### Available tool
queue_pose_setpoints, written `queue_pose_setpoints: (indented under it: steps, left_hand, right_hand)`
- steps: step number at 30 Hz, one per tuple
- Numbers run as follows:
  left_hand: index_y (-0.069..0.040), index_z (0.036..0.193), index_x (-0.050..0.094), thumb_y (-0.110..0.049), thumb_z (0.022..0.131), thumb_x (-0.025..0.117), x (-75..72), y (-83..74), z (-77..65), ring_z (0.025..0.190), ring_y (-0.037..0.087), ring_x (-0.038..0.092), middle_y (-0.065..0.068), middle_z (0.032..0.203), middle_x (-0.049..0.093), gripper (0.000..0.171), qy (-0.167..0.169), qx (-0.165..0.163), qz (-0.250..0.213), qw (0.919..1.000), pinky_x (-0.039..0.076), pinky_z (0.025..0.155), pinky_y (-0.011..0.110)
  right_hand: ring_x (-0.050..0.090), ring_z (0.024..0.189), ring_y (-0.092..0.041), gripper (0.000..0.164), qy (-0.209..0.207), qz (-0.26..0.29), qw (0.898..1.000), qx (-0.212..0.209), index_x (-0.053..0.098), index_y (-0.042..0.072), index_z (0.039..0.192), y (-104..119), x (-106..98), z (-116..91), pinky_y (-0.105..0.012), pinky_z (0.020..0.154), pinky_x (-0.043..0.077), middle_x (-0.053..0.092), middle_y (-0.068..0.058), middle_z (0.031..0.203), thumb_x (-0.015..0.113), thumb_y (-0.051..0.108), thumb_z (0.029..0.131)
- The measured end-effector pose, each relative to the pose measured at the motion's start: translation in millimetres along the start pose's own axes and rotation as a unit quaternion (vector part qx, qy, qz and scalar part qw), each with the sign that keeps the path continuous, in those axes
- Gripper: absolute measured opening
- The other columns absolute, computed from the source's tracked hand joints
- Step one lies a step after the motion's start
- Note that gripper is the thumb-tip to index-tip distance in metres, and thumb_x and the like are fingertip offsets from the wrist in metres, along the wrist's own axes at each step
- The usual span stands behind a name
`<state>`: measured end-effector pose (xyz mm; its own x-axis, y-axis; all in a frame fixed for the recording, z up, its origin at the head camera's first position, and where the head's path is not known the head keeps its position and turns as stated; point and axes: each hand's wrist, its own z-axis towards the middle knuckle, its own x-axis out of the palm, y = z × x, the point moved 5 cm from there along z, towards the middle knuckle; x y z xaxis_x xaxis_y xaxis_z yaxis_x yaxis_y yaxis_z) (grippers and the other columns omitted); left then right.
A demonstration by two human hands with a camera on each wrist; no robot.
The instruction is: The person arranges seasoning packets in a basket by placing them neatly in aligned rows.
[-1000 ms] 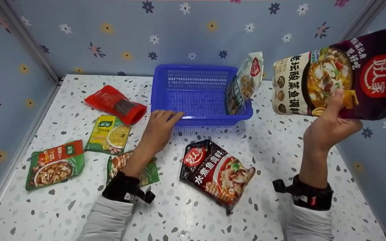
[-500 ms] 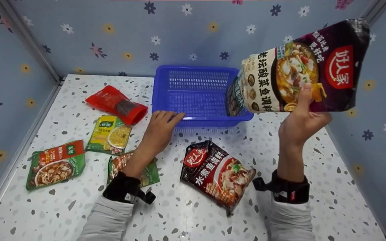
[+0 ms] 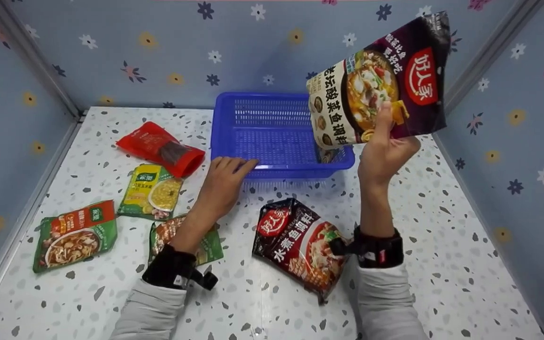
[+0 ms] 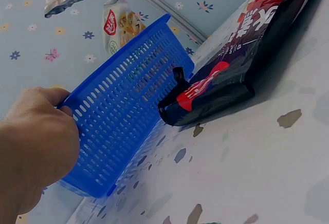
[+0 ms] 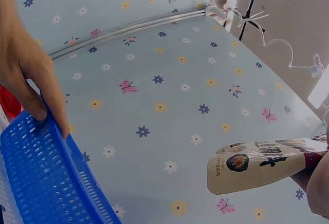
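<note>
In the head view my right hand [image 3: 385, 158] holds a purple and cream pouch of fish seasoning [image 3: 371, 85], thumb on its front. The pouch hangs tilted above the right end of a blue plastic basket [image 3: 295, 166]. My left hand [image 3: 222, 186] grips the basket's near rim at its left corner; the left wrist view shows the fingers hooked over the edge. Inside the basket another seasoning pouch [image 4: 121, 26] stands upright, mostly hidden in the head view behind the held one. A dark red fish seasoning pouch [image 3: 295, 245] lies before the basket.
Left of the basket lie a red pouch [image 3: 151, 144] with a clear window, a yellow corn soup packet [image 3: 151, 191] and a green and red soup packet [image 3: 76, 236]. A green packet [image 3: 210, 245] is partly under my left forearm. Flowered panels [image 3: 272, 47] enclose the speckled table.
My right hand has carried the purple pouch leftward and a little upward, from right of the basket to over its right end. The left hand has stayed on the rim.
</note>
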<state>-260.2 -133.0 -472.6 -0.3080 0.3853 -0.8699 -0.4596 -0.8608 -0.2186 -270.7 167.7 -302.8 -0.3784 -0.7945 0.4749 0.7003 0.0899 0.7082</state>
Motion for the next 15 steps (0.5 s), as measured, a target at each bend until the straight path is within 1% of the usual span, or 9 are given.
queue_pose_setpoints:
  steps: [5, 7, 9, 11, 13, 15]
  left_hand:
    - [-0.018, 0.157, 0.064, -0.001, 0.107, 0.066, 0.8, -0.6, -1.6, 0.129, 0.038, 0.069, 0.014, 0.140, 0.075, 0.053, -0.002, 0.000, 0.007, 1.0000, 0.049, 0.114, 0.055]
    - [-0.017, 0.157, 0.065, -0.001, 0.108, 0.065, 0.5, -0.9, -1.9, 0.128, 0.038, 0.069, 0.014, 0.140, 0.076, 0.052, -0.005, 0.000, 0.008, 1.0000, 0.049, 0.114, 0.056]
    - [-0.018, 0.157, 0.065, -0.002, 0.108, 0.065, 0.2, -0.9, -1.8, 0.128, 0.038, 0.069, 0.014, 0.140, 0.076, 0.051, -0.006, -0.001, 0.006, 1.0000, 0.049, 0.114, 0.055]
    - [-0.018, 0.157, 0.064, -0.002, 0.108, 0.065, -0.1, -0.8, -1.5, 0.128, 0.038, 0.069, 0.014, 0.140, 0.075, 0.051, -0.004, -0.001, 0.004, 1.0000, 0.049, 0.115, 0.056]
    - [-0.018, 0.157, 0.064, -0.002, 0.108, 0.065, -0.1, -0.6, -0.7, 0.129, 0.038, 0.069, 0.014, 0.140, 0.075, 0.051, -0.001, -0.001, 0.002, 1.0000, 0.049, 0.115, 0.056]
    - [-0.018, 0.157, 0.064, -0.003, 0.108, 0.065, -0.7, -0.4, -0.2, 0.129, 0.038, 0.069, 0.014, 0.140, 0.075, 0.051, 0.000, 0.000, 0.004, 1.0000, 0.049, 0.115, 0.056]
  right_hand:
    - [0.083, 0.114, -0.025, 0.027, 0.045, -0.039, 0.998, -0.004, 0.074, -0.010, 0.134, -24.7, 7.7, -0.1, -0.042, 0.108, 0.065, 0.084, -0.022, 0.121, 0.067, 0.000, 0.109]
    - [0.084, 0.117, -0.026, 0.029, 0.064, -0.060, 0.996, -0.009, 0.074, -0.010, 0.135, -34.5, 10.2, -0.4, -0.042, 0.108, 0.066, 0.084, -0.024, 0.124, 0.067, 0.002, 0.110]
    - [0.084, 0.116, -0.029, 0.030, 0.077, -0.088, 0.993, -0.012, 0.074, -0.010, 0.136, -44.5, 11.8, -1.1, -0.042, 0.106, 0.067, 0.083, -0.026, 0.125, 0.067, 0.005, 0.111]
    - [0.085, 0.114, -0.032, 0.030, 0.087, -0.121, 0.989, -0.010, 0.075, -0.010, 0.135, -53.5, 12.2, -2.4, -0.038, 0.102, 0.068, 0.083, -0.027, 0.124, 0.067, 0.007, 0.111]
    - [0.086, 0.110, -0.036, 0.029, 0.095, -0.161, 0.982, -0.005, 0.078, -0.010, 0.130, -61.7, 12.2, -3.8, -0.034, 0.096, 0.069, 0.084, -0.028, 0.120, 0.068, 0.009, 0.111]
    - [0.087, 0.103, -0.040, 0.029, 0.105, -0.203, 0.973, 0.000, 0.080, -0.010, 0.124, -68.9, 12.5, -5.1, -0.031, 0.090, 0.070, 0.084, -0.029, 0.114, 0.068, 0.012, 0.111]
